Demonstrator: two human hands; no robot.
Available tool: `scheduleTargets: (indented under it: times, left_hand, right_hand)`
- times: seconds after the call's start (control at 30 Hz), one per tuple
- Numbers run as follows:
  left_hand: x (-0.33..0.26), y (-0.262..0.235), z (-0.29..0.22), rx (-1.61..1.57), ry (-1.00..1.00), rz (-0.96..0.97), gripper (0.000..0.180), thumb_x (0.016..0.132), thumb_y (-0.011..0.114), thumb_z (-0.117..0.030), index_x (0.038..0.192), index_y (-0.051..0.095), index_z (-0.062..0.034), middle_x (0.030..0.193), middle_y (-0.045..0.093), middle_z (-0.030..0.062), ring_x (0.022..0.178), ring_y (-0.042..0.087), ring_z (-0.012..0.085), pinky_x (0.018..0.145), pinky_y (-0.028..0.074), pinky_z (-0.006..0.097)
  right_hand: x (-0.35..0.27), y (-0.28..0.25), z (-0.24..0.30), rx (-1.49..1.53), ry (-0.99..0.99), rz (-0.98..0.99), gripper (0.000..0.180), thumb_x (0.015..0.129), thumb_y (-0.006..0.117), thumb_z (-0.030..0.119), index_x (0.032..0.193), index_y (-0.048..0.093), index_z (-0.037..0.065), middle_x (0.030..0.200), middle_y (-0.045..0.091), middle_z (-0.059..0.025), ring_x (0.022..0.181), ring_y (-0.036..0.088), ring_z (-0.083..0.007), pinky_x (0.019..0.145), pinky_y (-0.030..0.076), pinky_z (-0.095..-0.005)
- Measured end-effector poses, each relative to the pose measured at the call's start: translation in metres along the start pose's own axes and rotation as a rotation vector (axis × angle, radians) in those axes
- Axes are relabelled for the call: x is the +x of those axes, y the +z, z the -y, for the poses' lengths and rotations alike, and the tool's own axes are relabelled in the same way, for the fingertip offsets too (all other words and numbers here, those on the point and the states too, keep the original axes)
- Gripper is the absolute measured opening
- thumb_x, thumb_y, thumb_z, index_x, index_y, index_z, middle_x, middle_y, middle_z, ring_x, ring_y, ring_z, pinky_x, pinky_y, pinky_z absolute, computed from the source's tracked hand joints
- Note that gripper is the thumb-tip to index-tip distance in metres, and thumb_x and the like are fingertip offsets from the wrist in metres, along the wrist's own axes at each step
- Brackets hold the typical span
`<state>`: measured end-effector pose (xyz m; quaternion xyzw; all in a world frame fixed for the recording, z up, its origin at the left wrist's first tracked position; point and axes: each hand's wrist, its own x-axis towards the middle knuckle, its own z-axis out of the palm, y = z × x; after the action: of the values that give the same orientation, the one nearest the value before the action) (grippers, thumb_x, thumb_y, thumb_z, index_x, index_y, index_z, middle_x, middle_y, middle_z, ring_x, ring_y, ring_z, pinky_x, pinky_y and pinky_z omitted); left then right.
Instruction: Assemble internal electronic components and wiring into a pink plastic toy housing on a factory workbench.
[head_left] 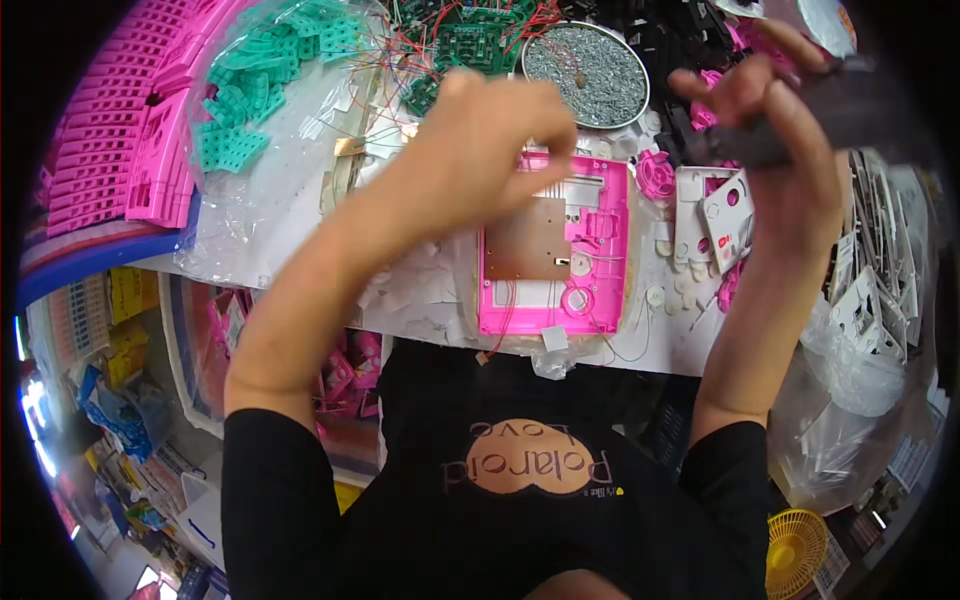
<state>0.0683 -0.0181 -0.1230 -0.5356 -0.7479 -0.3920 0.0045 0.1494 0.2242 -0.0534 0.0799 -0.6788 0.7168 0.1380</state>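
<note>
A pink plastic casing [622, 250] lies on the table in front of me, with a brown circuit board [525, 240] and thin wires inside it. Over its upper edge my left hand [500, 135] hovers with curled fingers, the thumb near the index finger; whatever is between them is too small or blurred to see. At the right, raised above the table, my right hand [790, 120] has its fingers around a dark, motion-blurred electric screwdriver [855, 112]. A round metal dish of small screws [590, 75] stands just beyond the casing, between my two hands.
Green plastic parts [240, 110] lie in a clear bag at the left, beside a pink basket [110, 130]. Green circuit boards [470, 45] with red wires sit at the back. White casing parts [725, 220] and pink pieces [656, 174] are right of the casing.
</note>
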Motion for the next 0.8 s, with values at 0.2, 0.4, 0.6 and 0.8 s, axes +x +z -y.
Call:
scheduleTargets:
  times: [0.2,0.4,0.6,0.8]
  left_hand:
    - [-0.066,0.021,-0.054,-0.008,-0.05,-0.191,0.017,0.082,0.078,-0.009,0.097,0.071,-0.0137,0.094,0.07,-0.001,0.075,0.06,0.0168,0.079,0.031,0.037]
    - [-0.077,0.034,-0.062,-0.141,-0.064,-0.328,0.015,0.084,0.079,-0.013,0.096,0.072,-0.0159,0.094,0.07,-0.0034,0.075,0.062,0.014,0.08,0.03,0.037]
    - [-0.084,0.038,-0.063,-0.149,-0.042,-0.354,0.017,0.083,0.079,-0.012,0.097,0.071,-0.0155,0.094,0.07,-0.0027,0.074,0.061,0.015,0.08,0.031,0.037]
    - [-0.086,0.042,-0.061,-0.115,-0.015,-0.371,0.018,0.081,0.08,-0.013,0.097,0.07,-0.0156,0.094,0.068,-0.0026,0.073,0.059,0.0159,0.081,0.032,0.037]
  right_hand:
    - [-0.047,0.05,0.011,0.383,-0.162,0.322,0.042,0.094,0.064,0.025,0.132,0.05,0.014,0.067,0.05,0.0056,0.059,0.046,-0.0085,0.065,0.047,-0.0299]
    - [-0.055,0.064,0.03,0.383,-0.092,0.313,0.028,0.091,0.072,0.025,0.108,0.051,0.019,0.069,0.055,0.006,0.054,0.05,-0.0086,0.06,0.053,-0.0279]
    - [-0.06,0.073,0.029,0.378,-0.106,0.272,0.028,0.091,0.072,0.024,0.108,0.051,0.019,0.068,0.055,0.0059,0.053,0.05,-0.0087,0.06,0.053,-0.028]
    - [-0.064,0.076,0.033,0.356,-0.105,0.227,0.027,0.091,0.072,0.024,0.108,0.051,0.019,0.067,0.055,0.0062,0.052,0.05,-0.0085,0.06,0.053,-0.0276]
